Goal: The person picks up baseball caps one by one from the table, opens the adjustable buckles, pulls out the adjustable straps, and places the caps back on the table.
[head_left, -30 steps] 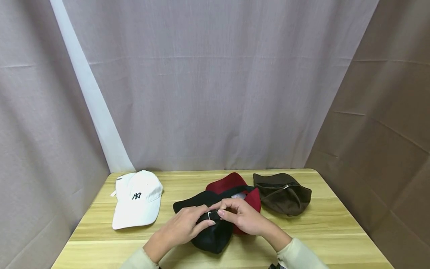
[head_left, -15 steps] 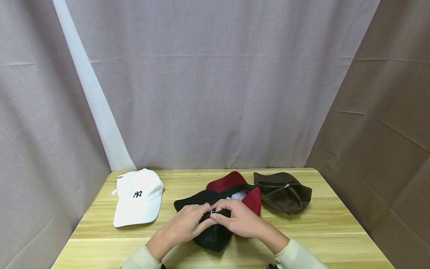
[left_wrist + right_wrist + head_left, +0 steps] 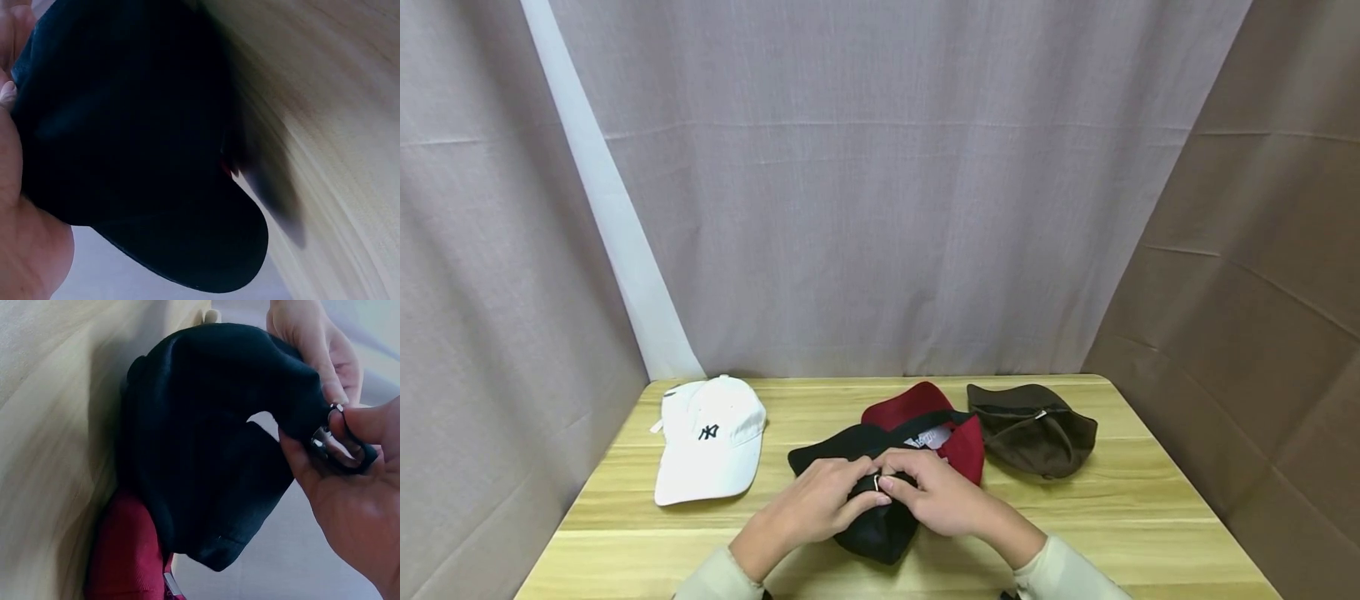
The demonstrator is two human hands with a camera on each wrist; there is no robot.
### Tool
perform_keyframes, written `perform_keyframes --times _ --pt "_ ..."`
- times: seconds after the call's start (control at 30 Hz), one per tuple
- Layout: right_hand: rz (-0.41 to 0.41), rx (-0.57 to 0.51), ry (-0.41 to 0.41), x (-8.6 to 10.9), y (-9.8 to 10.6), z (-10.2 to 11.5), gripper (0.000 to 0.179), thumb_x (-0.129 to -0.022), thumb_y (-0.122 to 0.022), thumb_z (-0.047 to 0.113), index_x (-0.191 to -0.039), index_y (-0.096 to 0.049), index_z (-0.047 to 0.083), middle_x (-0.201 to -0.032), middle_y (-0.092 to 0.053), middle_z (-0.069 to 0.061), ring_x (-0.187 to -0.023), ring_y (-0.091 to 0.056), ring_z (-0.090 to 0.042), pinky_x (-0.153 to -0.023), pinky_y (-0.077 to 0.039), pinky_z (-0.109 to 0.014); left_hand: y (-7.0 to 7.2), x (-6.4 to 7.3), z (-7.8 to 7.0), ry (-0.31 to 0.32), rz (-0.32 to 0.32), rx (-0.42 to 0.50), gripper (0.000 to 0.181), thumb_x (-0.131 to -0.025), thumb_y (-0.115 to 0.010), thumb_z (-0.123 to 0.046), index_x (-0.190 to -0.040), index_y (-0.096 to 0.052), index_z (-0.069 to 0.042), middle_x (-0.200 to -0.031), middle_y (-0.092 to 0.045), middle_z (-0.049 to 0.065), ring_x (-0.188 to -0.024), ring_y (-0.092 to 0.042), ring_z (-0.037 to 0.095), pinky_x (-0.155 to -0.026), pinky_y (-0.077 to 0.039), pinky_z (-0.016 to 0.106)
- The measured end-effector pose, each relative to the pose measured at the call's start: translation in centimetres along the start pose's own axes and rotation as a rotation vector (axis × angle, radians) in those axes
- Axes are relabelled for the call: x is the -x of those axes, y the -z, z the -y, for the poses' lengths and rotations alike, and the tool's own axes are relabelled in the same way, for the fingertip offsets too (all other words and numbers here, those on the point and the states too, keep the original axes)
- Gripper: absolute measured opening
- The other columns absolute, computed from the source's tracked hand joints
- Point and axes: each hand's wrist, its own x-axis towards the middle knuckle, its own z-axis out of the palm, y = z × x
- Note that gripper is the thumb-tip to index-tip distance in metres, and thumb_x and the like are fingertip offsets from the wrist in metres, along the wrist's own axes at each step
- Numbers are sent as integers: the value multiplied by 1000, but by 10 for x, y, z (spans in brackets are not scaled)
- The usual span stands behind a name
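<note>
A black cap [image 3: 876, 533] lies with its back strap toward me, its brim pointing to the far left. My left hand [image 3: 816, 502] grips the cap's back edge, thumb in front of it. From the other side my right hand [image 3: 946, 500] pinches the strap [image 3: 359, 461], which bends into a loop by its metal buckle [image 3: 320, 436]. The fingertips of both hands nearly meet at that buckle. In the left wrist view the black crown [image 3: 125, 119] fills much of the frame. Under and behind the black cap lies a red cap [image 3: 964, 450], partly covered by it.
On the wooden table [image 3: 1150, 517], a brown cap [image 3: 1037, 442] lies upturned at the back right. A white cap [image 3: 707, 446] with a dark letter logo sits at the left, with more white material behind it. Grey curtains [image 3: 880, 208] stand behind and at the sides.
My right fingers have shifted along the strap, and the buckle has turned and moved slightly between the hands. The left hand has moved only a little. The other caps stay in place.
</note>
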Motion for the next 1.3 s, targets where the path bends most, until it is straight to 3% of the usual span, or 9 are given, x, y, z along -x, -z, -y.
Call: perform_keyframes --times 0.23,0.4,0.5,0.7,0.97,1.1,1.3 --pt "38 -64 2 2 6 -8 15 -110 -58 23 -106 -72 21 -126 -76 1 -118 -65 -7 -104 -52 -28 1 -3 1 -4 -3 79 22 -105 -67 -42 -105 -64 -21 -75 -60 -12 -69 -50 -3 -65 -38 10" --pt "61 -153 9 2 10 -15 22 -111 -56 23 -93 -66 14 -133 -75 -6 -122 -63 -10 -102 -49 -26 -2 -1 6 10 -12 163 22 -105 -67 -42 -99 -58 -22 -72 -50 -15 -69 -46 -4 -64 -35 6" --pt "59 -186 31 2 11 -18 23 -111 -55 20 -92 -65 13 -135 -75 -9 -121 -62 -10 -98 -48 -26 -2 0 8 14 -23 207 20 -104 -67 -40 -100 -58 -23 -74 -50 -15 -70 -47 -4 -66 -36 6" --pt "55 -236 42 1 9 -19 22 -112 -54 18 -98 -70 12 -136 -74 -13 -128 -64 -13 -103 -49 -26 -2 0 8 14 -33 216 18 -103 -70 -38 -102 -60 -22 -74 -52 -15 -71 -47 -4 -66 -37 6" --pt "-40 -93 -84 -2 2 -3 21 -106 -67 36 -90 -72 23 -126 -78 0 -124 -70 -17 -107 -53 -30 -1 1 6 38 -33 175 19 -105 -68 -38 -100 -59 -21 -71 -51 -13 -68 -45 -4 -62 -34 9" --pt "-55 -56 -70 -3 0 1 21 -106 -67 31 -86 -71 27 -125 -78 4 -122 -71 -16 -104 -54 -31 0 0 4 38 -35 176 19 -104 -69 -38 -100 -60 -21 -71 -50 -14 -68 -44 -4 -63 -34 8" --pt "-57 -113 -42 0 2 -5 21 -108 -64 28 -89 -72 24 -130 -77 1 -125 -69 -15 -102 -53 -28 1 2 5 74 -36 240 16 -103 -71 -38 -100 -62 -24 -77 -56 -15 -70 -47 -5 -61 -34 8"
